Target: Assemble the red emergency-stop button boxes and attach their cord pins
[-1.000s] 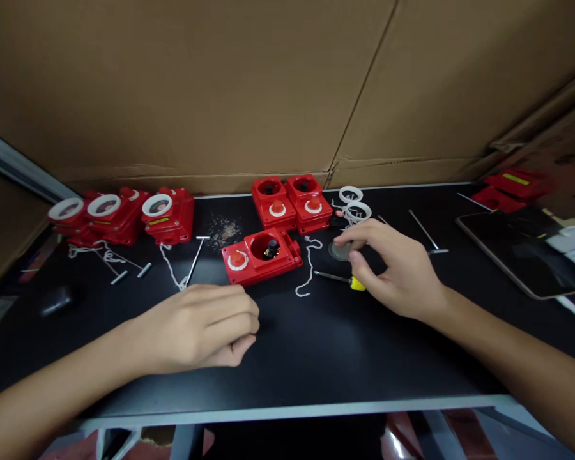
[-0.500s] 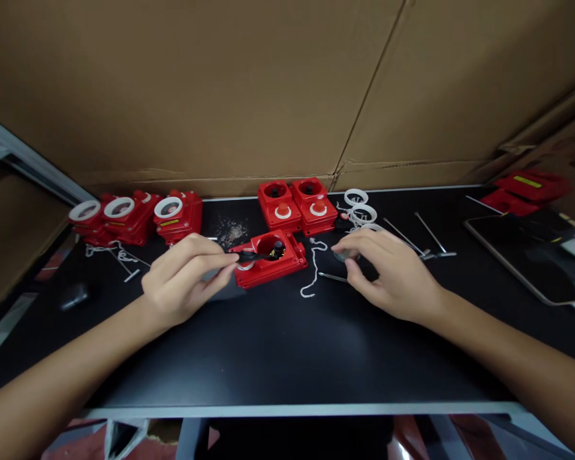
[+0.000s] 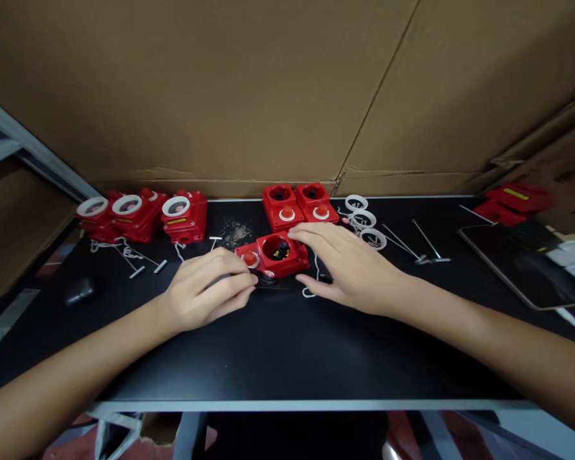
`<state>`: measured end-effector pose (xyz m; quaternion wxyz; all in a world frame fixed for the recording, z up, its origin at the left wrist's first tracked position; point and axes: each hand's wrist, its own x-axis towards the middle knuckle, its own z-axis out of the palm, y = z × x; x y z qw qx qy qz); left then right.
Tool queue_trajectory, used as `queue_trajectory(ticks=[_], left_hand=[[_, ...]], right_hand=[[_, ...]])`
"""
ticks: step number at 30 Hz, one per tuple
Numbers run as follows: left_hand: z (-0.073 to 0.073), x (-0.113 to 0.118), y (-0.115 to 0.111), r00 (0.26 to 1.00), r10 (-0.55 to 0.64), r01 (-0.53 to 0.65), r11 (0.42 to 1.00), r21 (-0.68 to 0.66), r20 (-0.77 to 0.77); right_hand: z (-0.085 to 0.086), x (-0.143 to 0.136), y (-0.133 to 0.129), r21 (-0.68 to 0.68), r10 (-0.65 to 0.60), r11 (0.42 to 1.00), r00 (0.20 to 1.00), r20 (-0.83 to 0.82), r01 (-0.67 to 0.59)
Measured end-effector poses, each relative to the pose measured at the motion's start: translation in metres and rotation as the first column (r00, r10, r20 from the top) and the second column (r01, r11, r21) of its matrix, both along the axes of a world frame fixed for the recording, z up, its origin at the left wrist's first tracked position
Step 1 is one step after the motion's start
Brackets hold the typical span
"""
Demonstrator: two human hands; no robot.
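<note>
A red box [image 3: 294,259] with a round opening and a small red dome lies mid-table, a black post visible inside the opening. My right hand [image 3: 349,265] grips its right end, fingers at the far edge and thumb at the near corner. Closed in a pinch, my left hand [image 3: 213,291] is at the box's near left side. Something black shows between its fingers, and a round black part [image 3: 267,278] with a small red-and-white spot sits just beyond the fingertips. Whether these are one piece I cannot tell. A white cord [image 3: 308,293] runs partly beneath my right hand.
Two similar red boxes [image 3: 287,217] stand behind, several with white rings [image 3: 176,206] at left. Loose white rings [image 3: 372,239], T-handled rods [image 3: 431,241] and a phone [image 3: 512,265] lie right. Crumbs [image 3: 234,231] and a black object [image 3: 79,291] are left. Cardboard [image 3: 249,96] walls the back.
My right hand has moved left from beside the box onto its right end; the clear disc it held is no longer visible. My left hand has come down from above the box to its near side.
</note>
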<state>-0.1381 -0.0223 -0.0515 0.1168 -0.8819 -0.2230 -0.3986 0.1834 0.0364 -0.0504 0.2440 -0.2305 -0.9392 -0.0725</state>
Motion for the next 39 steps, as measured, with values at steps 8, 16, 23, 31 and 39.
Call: queue_trajectory(ticks=[8, 16, 23, 31, 39], left_hand=[[0.006, 0.007, -0.002, 0.952, -0.221, 0.243, 0.966, 0.086, -0.212], [0.011, 0.007, -0.01, 0.838, -0.084, 0.088, 0.996, -0.018, -0.54], [0.019, -0.002, -0.006, 0.939, -0.125, 0.082, 0.986, -0.144, -0.32], [-0.017, 0.02, -0.022, 0.891, -0.197, 0.067, 0.948, -0.311, -0.41], [-0.018, 0.016, -0.017, 0.874, -0.218, 0.07, 0.941, -0.332, -0.435]], right_hand=[[0.001, -0.028, 0.028, -0.313, 0.047, 0.948, 0.999, -0.026, -0.053], [0.026, 0.017, -0.004, -0.144, -0.061, 0.989, 0.978, -0.201, 0.032], [-0.007, 0.028, -0.037, -0.323, 0.128, 0.929, 0.975, -0.18, -0.182], [-0.012, 0.03, -0.032, -0.219, 0.171, 0.953, 0.968, -0.184, -0.21], [0.002, 0.102, 0.039, -0.202, -0.535, 0.815, 0.84, 0.094, 0.542]])
